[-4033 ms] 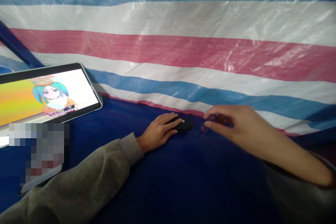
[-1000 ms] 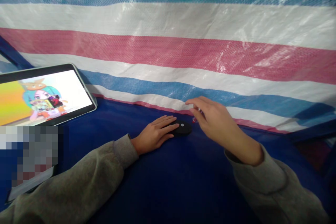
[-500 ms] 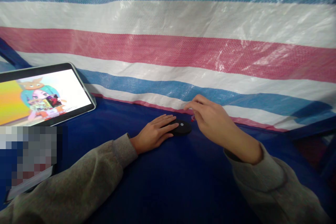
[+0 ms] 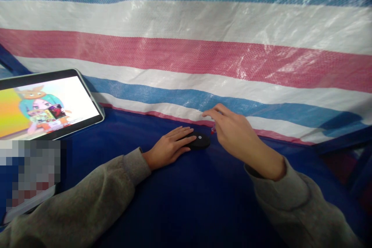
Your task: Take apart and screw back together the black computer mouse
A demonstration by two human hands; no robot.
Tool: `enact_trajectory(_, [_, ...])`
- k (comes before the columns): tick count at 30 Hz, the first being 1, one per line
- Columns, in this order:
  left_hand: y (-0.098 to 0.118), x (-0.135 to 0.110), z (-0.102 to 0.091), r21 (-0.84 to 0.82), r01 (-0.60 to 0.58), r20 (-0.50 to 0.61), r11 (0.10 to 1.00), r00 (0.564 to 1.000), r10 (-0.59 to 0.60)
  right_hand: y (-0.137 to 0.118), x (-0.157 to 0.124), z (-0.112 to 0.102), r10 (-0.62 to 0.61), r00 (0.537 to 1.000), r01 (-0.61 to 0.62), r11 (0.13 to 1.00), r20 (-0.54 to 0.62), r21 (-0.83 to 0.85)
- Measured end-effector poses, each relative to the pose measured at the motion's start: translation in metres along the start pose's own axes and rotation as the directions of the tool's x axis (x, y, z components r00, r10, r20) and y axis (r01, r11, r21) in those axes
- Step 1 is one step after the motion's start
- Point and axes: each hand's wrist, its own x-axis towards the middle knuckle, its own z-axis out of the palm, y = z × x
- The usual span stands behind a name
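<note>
Supervisor: Hazards, from the left?

Inspector: Far left, the tablet (image 4: 43,104) stands tilted near the striped sheet (image 4: 174,52), a cartoon on its screen; it could draw attention off the handwork. Below it is an item (image 4: 30,205), mostly masked by pixelation; a backward sweep of the left sleeve (image 4: 95,197) could shove it. Next, the left hand (image 4: 170,148): its fingers are outstretched, slightly apart, resting over the left part of a black oval (image 4: 200,142). I judge that a steadying touch, not a clamp. Should it slacken, the oval could slide or turn on the blue surface (image 4: 188,201).

Supervisor: And on the right?

Inspector: The right hand (image 4: 234,131) is just beside the oval's right end, its fingers curled in on a small red piece (image 4: 212,131) — the contact itself is largely hidden. A loose pinch could drop the piece, and anything that small might be lost along the foot of the sheet. A knock against the oval could scuff it.

Supervisor: Condition of both?

Inspector: Oval: low, rounded, black, lying on the blue surface between the hands; one pale round spot sits just beyond the fingertips. No damage noted — light is dim. Piece: red at its lower end, the rest too small to identify.
</note>
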Motion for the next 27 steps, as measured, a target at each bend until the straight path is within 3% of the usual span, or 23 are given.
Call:
enact_trajectory(5, [0.0001, -0.0001, -0.0002, -0.001, -0.015, -0.007, 1.000, 1.000, 0.015, -0.0037, 0.0011, 0.0007, -0.068, 0.997, 0.069, 0.997, -0.029, 0.029])
enact_trajectory(11, [0.0001, 0.0000, -0.0007, -0.013, -0.011, -0.002, 1.000, 1.000, 0.011, -0.0034, 0.0013, 0.0036, 0.008, 1.000, -0.008, 0.996, 0.002, -0.094])
enact_trajectory(16, [0.0003, 0.0004, -0.0005, -0.005, -0.016, 0.001, 1.000, 1.000, 0.016, -0.0021, 0.0003, 0.0063, -0.116, 0.991, 0.116, 0.993, -0.060, -0.003])
enact_trajectory(18, [0.0005, 0.0005, -0.0007, -0.001, -0.024, -0.008, 1.000, 1.000, 0.024, -0.0029, 0.0003, 0.0056, -0.096, 0.993, 0.097, 0.995, -0.069, 0.010])
enact_trajectory(22, [0.0004, 0.0005, -0.0012, 0.006, -0.022, -0.001, 1.000, 1.000, 0.022, -0.0038, 0.0007, 0.0025, 0.018, 1.000, -0.020, 0.997, -0.023, -0.079])
enact_trajectory(27, [0.0006, 0.0008, -0.0015, -0.005, -0.020, 0.007, 1.000, 1.000, 0.020, -0.0016, 0.0006, 0.0014, -0.054, 0.998, 0.058, 0.992, 0.030, -0.117])
